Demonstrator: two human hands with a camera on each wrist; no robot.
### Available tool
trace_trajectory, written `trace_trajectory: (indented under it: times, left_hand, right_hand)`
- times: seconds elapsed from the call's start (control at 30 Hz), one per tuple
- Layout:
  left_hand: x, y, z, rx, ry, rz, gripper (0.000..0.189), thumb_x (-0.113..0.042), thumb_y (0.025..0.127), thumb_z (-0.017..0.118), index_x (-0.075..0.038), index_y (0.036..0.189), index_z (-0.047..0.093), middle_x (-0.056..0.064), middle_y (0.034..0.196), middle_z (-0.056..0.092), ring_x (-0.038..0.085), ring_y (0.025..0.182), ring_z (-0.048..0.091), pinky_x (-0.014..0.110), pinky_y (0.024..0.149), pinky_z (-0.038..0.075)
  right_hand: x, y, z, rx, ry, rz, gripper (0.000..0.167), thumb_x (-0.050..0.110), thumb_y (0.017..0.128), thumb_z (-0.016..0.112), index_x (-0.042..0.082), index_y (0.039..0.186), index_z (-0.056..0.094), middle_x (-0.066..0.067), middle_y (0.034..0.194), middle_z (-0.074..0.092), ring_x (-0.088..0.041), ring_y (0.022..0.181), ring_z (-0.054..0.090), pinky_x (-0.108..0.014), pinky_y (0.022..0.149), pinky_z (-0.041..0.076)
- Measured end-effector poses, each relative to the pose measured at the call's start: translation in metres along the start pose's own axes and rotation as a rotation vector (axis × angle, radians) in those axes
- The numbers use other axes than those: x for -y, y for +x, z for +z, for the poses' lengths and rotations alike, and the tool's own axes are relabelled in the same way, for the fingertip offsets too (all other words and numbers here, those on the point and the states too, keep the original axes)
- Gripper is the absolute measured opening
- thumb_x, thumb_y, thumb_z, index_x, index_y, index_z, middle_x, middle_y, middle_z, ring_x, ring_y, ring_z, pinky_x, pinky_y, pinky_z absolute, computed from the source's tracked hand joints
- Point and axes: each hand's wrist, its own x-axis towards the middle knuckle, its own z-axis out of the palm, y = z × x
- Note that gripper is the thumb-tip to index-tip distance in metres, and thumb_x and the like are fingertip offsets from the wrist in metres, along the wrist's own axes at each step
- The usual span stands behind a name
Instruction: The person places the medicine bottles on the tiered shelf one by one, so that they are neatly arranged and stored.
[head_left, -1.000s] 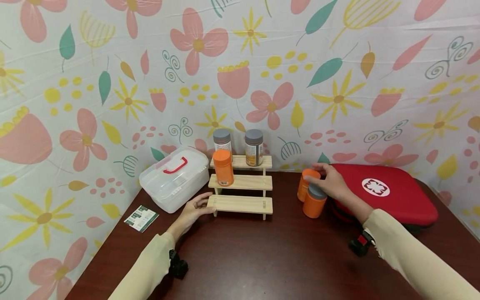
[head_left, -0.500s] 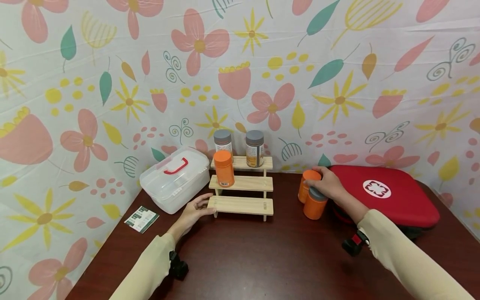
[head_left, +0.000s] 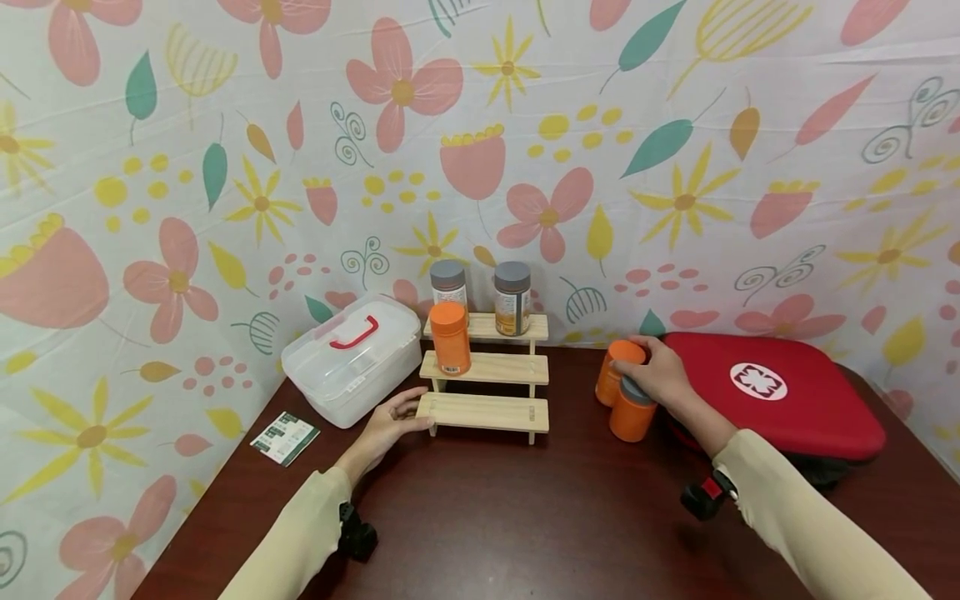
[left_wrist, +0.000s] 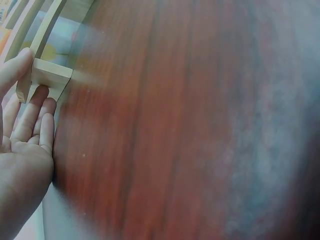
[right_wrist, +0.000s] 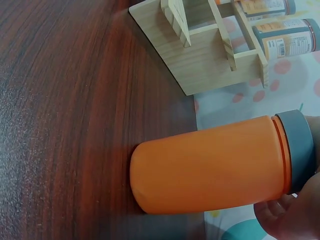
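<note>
My left hand [head_left: 387, 425] grips the left end of the lowest step of a three-step wooden display rack [head_left: 483, 408], thumb on the step and fingers beneath, as the left wrist view also shows the hand [left_wrist: 25, 150]. At the right, my right hand [head_left: 663, 375] holds an orange pill bottle with an orange lid [head_left: 609, 379], thumb and fingers around its lid. In front of that stands an orange bottle with a grey lid [head_left: 632, 418], overlapped by the hand. This grey-lidded bottle [right_wrist: 210, 167] hides most of the right hand's work in the right wrist view.
Two grey-lidded bottles stand on the top step, one of them a labelled bottle [head_left: 512, 304]; an all-orange bottle [head_left: 450, 340] is on the middle step. A clear plastic box [head_left: 352, 358] and a printed card [head_left: 285, 438] lie left, a red first-aid case [head_left: 780, 392] right.
My right hand has settled slightly closer around the orange-lidded bottle, its wrist shifting a little left. The left hand keeps its hold on the rack, and the bottles stand as before.
</note>
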Motion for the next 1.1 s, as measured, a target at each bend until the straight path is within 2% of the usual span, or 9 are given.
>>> trace_trajectory:
  times: [0.5, 0.57, 0.63, 0.77, 0.87, 0.97, 1.03, 1.1]
  left_hand:
    - [-0.002, -0.001, 0.0, 0.023, -0.01, 0.004, 0.062, -0.014, 0.086, 0.074, -0.012, 0.143, 0.049, 0.017, 0.133, 0.061, 0.015, 0.11, 0.06, 0.024, 0.09, 0.047]
    - [-0.002, -0.001, 0.0, 0.024, -0.01, 0.003, 0.062, -0.014, 0.086, 0.074, -0.012, 0.143, 0.049, 0.017, 0.133, 0.061, 0.015, 0.11, 0.06, 0.024, 0.09, 0.047]
    - [-0.003, -0.002, 0.0, 0.022, -0.008, -0.001, 0.062, -0.014, 0.086, 0.074, -0.013, 0.143, 0.049, 0.017, 0.133, 0.061, 0.016, 0.111, 0.06, 0.025, 0.091, 0.047]
    - [-0.002, -0.002, 0.001, 0.019, -0.001, -0.002, 0.062, -0.015, 0.086, 0.074, -0.013, 0.143, 0.049, 0.017, 0.133, 0.061, 0.019, 0.114, 0.059, 0.026, 0.092, 0.047]
    - [-0.001, -0.001, 0.001, 0.023, 0.0, 0.001, 0.062, -0.015, 0.086, 0.074, -0.012, 0.143, 0.049, 0.017, 0.133, 0.061, 0.019, 0.114, 0.059, 0.026, 0.091, 0.048]
    - [-0.001, 0.0, 0.0, 0.023, -0.001, 0.003, 0.062, -0.016, 0.085, 0.075, -0.013, 0.142, 0.05, 0.016, 0.132, 0.062, 0.015, 0.11, 0.06, 0.025, 0.09, 0.048]
    - [-0.001, 0.0, -0.001, 0.026, -0.003, 0.004, 0.063, -0.016, 0.085, 0.076, -0.013, 0.142, 0.05, 0.015, 0.131, 0.062, 0.012, 0.107, 0.061, 0.024, 0.09, 0.048]
    - [-0.001, 0.0, -0.001, 0.024, -0.006, 0.0, 0.063, -0.016, 0.085, 0.076, -0.014, 0.142, 0.05, 0.014, 0.131, 0.063, 0.011, 0.106, 0.061, 0.023, 0.089, 0.048]
  right_hand:
    - [0.0, -0.001, -0.007, -0.055, 0.035, -0.084, 0.07, 0.024, 0.093, 0.065, -0.01, 0.145, 0.033, -0.033, 0.139, 0.045, -0.041, 0.116, 0.05, -0.053, 0.099, 0.046]
    - [0.001, -0.001, -0.009, -0.064, 0.027, -0.093, 0.07, 0.025, 0.093, 0.066, -0.01, 0.144, 0.035, -0.033, 0.138, 0.047, -0.041, 0.115, 0.052, -0.047, 0.095, 0.049]
    - [0.002, 0.0, -0.013, -0.075, 0.026, -0.098, 0.069, 0.026, 0.093, 0.066, -0.01, 0.144, 0.036, -0.032, 0.136, 0.049, -0.039, 0.113, 0.053, -0.032, 0.088, 0.051]
    - [0.007, -0.001, -0.02, -0.097, 0.05, -0.096, 0.07, 0.03, 0.093, 0.066, -0.008, 0.144, 0.037, -0.03, 0.135, 0.051, -0.039, 0.112, 0.054, -0.008, 0.072, 0.04]
    - [0.012, -0.001, -0.026, -0.124, 0.089, -0.099, 0.07, 0.032, 0.092, 0.066, -0.007, 0.144, 0.038, -0.03, 0.136, 0.05, -0.039, 0.113, 0.053, -0.004, 0.071, 0.036]
    - [0.015, 0.001, -0.034, -0.154, 0.141, -0.113, 0.07, 0.032, 0.092, 0.066, -0.006, 0.144, 0.039, -0.031, 0.136, 0.05, -0.04, 0.116, 0.053, -0.002, 0.07, 0.037]
    - [0.017, 0.002, -0.038, -0.167, 0.17, -0.115, 0.071, 0.033, 0.092, 0.066, -0.004, 0.146, 0.038, -0.029, 0.138, 0.049, -0.036, 0.114, 0.053, -0.002, 0.068, 0.039]
    - [0.019, 0.003, -0.043, -0.18, 0.189, -0.109, 0.071, 0.035, 0.092, 0.066, -0.002, 0.147, 0.038, -0.027, 0.138, 0.049, -0.025, 0.109, 0.055, -0.002, 0.067, 0.041]
